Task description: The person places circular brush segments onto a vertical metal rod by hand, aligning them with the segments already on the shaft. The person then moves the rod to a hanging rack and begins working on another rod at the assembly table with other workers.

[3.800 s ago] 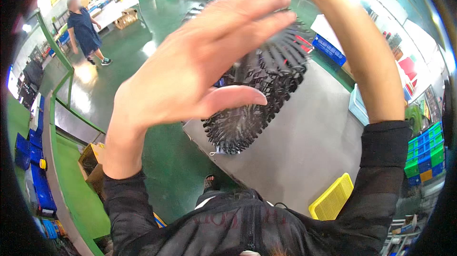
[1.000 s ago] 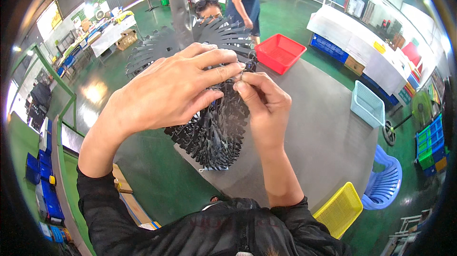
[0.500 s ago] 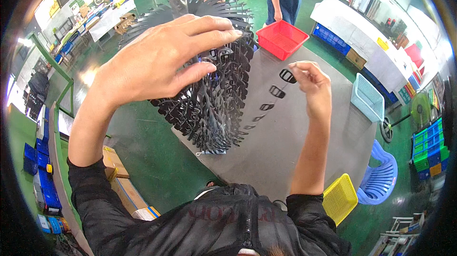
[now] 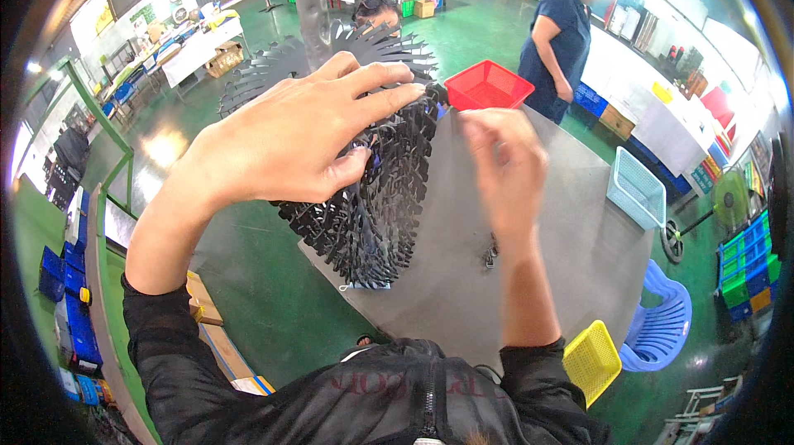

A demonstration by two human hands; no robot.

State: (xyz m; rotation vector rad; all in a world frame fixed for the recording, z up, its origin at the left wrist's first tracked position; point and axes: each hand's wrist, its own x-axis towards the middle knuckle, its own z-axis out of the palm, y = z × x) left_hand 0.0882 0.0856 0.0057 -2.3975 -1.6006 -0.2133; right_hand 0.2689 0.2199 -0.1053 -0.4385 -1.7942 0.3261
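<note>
Our left hand (image 4: 289,139) arches wide over the black bundle (image 4: 356,238); our blurred right hand (image 4: 509,168), its hold unclear, is back nearer the bundle, apparently resuming work.

The bare left hand (image 4: 289,137) spreads over bunched black toothed strips (image 4: 356,234); the blurred right hand (image 4: 509,168) hovers above the grey tabletop (image 4: 583,213), a red rectangular basket (image 4: 490,89) beyond.
</note>
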